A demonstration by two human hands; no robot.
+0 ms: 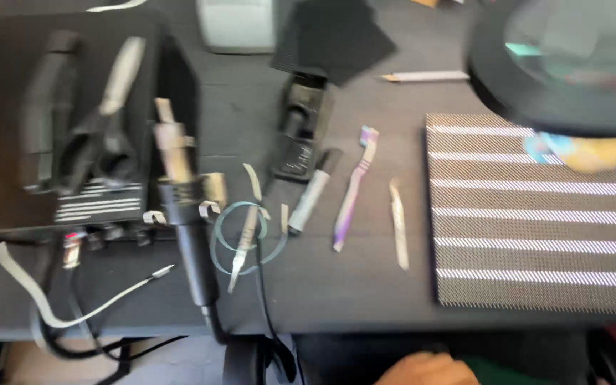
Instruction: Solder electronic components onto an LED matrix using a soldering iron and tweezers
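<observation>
One hand [428, 368] (which one, and its grip, I cannot tell) shows below the desk's [336, 285] front edge, nearest the striped panel [532, 214] by the front right corner, tweezers [398, 224] just left.

Striped panel [536, 214] lies flat (5 bright stripes), table's right side.

Bright daylight, heavy motion blur.

place: electronics repair workshop | signs: hot-air station [73, 121], tweezers [398, 222], LED panel [536, 214], magnifier lamp [572, 64]
</observation>
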